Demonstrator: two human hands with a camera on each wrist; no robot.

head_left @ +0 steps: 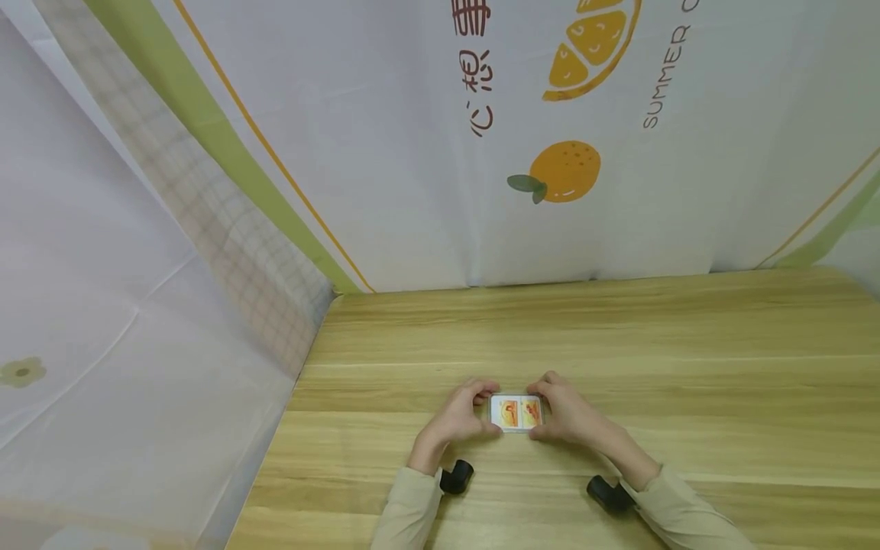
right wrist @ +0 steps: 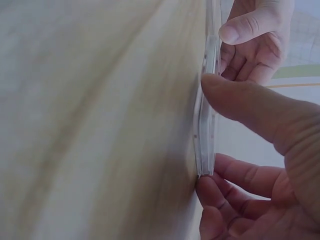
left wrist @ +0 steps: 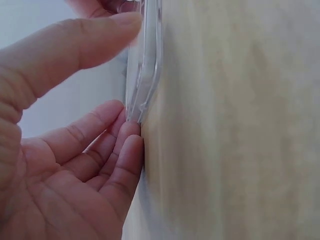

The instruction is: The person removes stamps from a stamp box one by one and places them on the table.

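Observation:
A small, flat clear plastic case [head_left: 517, 413] with orange-and-red pictures on white lies face up at the tabletop, between both hands. My left hand [head_left: 461, 413] holds its left end, thumb at the near edge and fingers at the far side. On the right end, my right hand [head_left: 567, 413] grips in the same way. Seen edge-on in the left wrist view, the transparent case [left wrist: 149, 60] shows layered walls, with fingertips at its far corner. In the right wrist view the thumb touches the side of the case [right wrist: 205, 120], and fingertips meet its far corner.
The wood-grain table [head_left: 385, 344] extends around the hands. Behind it hangs a white cloth [head_left: 399, 153] printed with oranges and lettering; another pale cloth [head_left: 137, 328] hangs at the left. A black wrist device [head_left: 457, 477] sits at the left cuff, another black device [head_left: 609, 495] at the right.

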